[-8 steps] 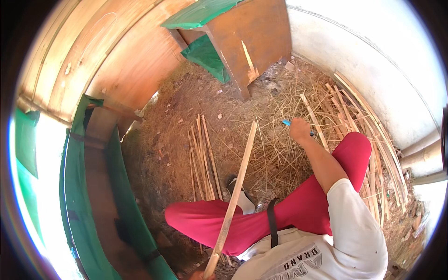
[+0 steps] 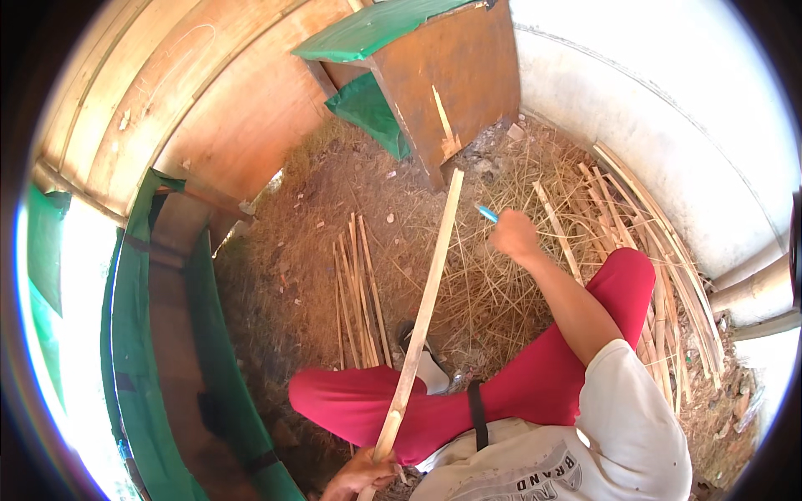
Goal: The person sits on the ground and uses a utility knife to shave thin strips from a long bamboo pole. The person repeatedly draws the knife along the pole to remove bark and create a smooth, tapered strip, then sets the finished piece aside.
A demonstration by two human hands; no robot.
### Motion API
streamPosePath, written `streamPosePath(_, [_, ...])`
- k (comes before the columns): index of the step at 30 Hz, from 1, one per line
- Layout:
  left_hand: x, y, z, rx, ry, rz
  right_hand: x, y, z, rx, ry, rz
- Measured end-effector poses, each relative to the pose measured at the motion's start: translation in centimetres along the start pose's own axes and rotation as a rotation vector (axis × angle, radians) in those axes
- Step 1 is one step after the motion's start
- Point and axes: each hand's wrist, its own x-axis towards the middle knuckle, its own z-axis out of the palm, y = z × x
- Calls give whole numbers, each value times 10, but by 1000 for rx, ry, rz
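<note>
My left hand (image 2: 361,474), low in the view, is closed round the lower end of a long pale bamboo strip (image 2: 426,309). The strip slants up and away across my left leg, its far end above the dirt floor. My right hand (image 2: 515,235) is closed on a slim blue tool (image 2: 487,214), one end of which pokes out to the left toward the strip, apart from it. The fist hides the rest, so I cannot tell its exact kind. Beyond my left knee lie several thin bamboo strips (image 2: 357,292), side by side.
Pale shavings (image 2: 493,288) litter the ground before me. Longer bamboo strips (image 2: 660,225) lie at the right along a white wall (image 2: 668,50). A wooden box with a green cover (image 2: 451,83) stands ahead; a green-lined trough (image 2: 209,359) runs along my left.
My left hand has risen into fuller view, and the bamboo strip has moved up and away. My right hand, with the blue tool, has shifted left toward the strip.
</note>
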Motion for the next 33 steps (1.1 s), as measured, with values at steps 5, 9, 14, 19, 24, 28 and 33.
streamPosePath(5, [55,40,26,262,100,182,-41,-30,-21,6,-143,-163])
streamPosePath(9, [99,71,56,540,292,347,-71,-24,-12,-103,-128,-370])
streamPosePath(14, [151,100,72,608,383,594,-92,-26,4,-122,-72,-548])
streamPosePath(19, [166,119,85,651,443,615,-94,-23,6,-90,-46,-565])
streamPosePath(24, [164,119,89,774,517,645,-92,-23,12,-127,-72,-535])
streamPosePath(28, [152,114,96,884,607,657,-86,-26,23,-140,-9,-505])
streamPosePath(33, [136,111,95,884,589,547,-81,-31,30,-221,-110,-492])
